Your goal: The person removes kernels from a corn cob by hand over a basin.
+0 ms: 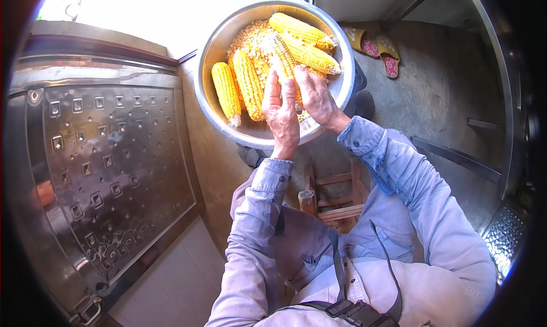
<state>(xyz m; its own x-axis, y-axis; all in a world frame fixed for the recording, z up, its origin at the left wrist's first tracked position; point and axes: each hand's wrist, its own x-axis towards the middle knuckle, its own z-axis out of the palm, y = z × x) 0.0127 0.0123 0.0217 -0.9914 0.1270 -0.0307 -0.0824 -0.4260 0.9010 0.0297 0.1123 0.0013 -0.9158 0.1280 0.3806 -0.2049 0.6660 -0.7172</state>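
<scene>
Over a wide metal basin (204, 102) both hands hold one yellow corn cob (283, 55) between them. My left hand (282, 117) is on its left side, the thumb lying along the cob. From the right, my right hand (318, 98) closes on the same cob near its lower end. Loose corn kernels (252, 36) are heaped in the basin. Two full cobs lie to the right, an upper cob (301, 30) and a lower cob (314, 56). On the left rest an outer cob (225, 87) and an inner cob (248, 85), with another partly hidden between them.
A wooden stool or frame (337, 213) stands on the floor between my legs. Yellow slippers (389, 55) with patterned insoles lie beyond the basin at right. An embossed metal door (111, 156) fills the left side. Along the right runs a metal frame (459, 160).
</scene>
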